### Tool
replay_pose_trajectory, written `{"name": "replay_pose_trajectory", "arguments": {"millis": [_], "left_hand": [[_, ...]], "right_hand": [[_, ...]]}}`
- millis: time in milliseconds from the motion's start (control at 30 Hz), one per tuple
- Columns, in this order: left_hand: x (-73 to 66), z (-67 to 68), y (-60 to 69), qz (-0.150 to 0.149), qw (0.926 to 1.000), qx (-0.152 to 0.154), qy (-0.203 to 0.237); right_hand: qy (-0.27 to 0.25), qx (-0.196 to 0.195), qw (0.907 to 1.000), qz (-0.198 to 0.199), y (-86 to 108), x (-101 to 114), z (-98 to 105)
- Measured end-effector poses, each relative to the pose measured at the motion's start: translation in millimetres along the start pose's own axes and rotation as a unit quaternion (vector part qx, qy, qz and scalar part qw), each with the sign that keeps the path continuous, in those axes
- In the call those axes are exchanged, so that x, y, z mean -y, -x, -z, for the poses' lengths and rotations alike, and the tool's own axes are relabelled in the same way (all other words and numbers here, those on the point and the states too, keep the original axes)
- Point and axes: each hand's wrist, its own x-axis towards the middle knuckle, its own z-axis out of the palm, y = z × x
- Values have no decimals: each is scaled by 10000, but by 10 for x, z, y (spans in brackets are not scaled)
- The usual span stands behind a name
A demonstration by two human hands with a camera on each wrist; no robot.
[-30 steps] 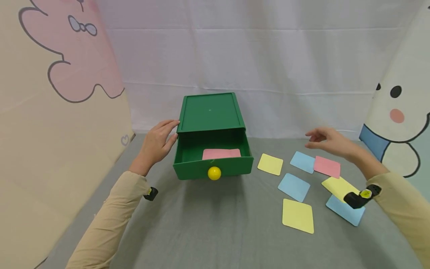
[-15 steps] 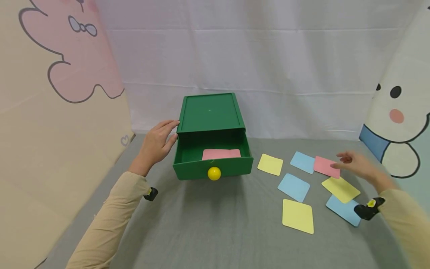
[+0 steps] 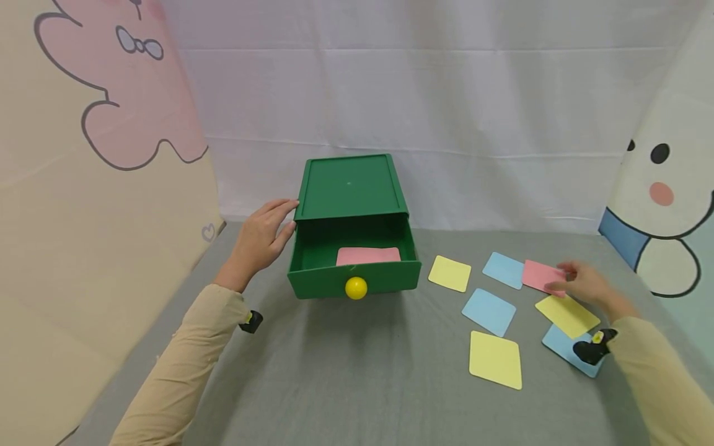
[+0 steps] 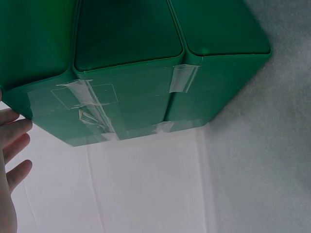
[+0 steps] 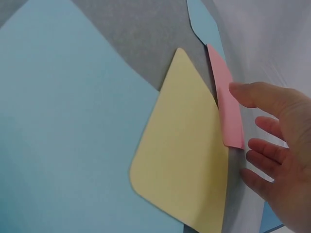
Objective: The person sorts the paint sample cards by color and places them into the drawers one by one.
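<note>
A green box [image 3: 351,189] stands with its drawer [image 3: 312,284] pulled out; the drawer has a yellow ball knob [image 3: 356,288] and a pink card [image 3: 368,255] inside. My left hand [image 3: 262,238] rests its fingertips against the upper left side of the box; the left wrist view shows the taped side [image 4: 131,99] and those fingers loosely extended. At the right, my right hand [image 3: 588,285] is at the right end of a pink card [image 3: 540,275]. In the right wrist view its thumb [image 5: 250,94] overlaps that card, the fingers apart; contact is unclear.
Blue cards [image 3: 488,311] and yellow cards [image 3: 495,360] lie loose on the grey cloth right of the box. Under the right forearm, a yellow card [image 3: 566,314] overlaps a blue card [image 3: 558,344]. A white curtain [image 3: 474,93] hangs behind.
My right hand has come down and shifted rightward, then slightly back left, to the pink card on the cloth. The left hand stays at the box.
</note>
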Motion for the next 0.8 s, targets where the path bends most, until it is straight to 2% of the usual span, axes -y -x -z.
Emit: {"name": "replay_pose_trajectory", "arguments": {"millis": [133, 400, 600, 800], "left_hand": [[3, -1, 2, 2, 10000, 0, 0], [9, -2, 4, -26, 10000, -22, 6], [6, -5, 3, 8, 10000, 28, -20], [5, -7, -2, -15, 10000, -2, 33]], "right_hand": [[120, -126, 9998, 42, -44, -20, -49], [216, -104, 9996, -140, -124, -53, -102], [310, -125, 9994, -77, -112, -44, -90], [123, -199, 9997, 25, -115, -44, -23]]}}
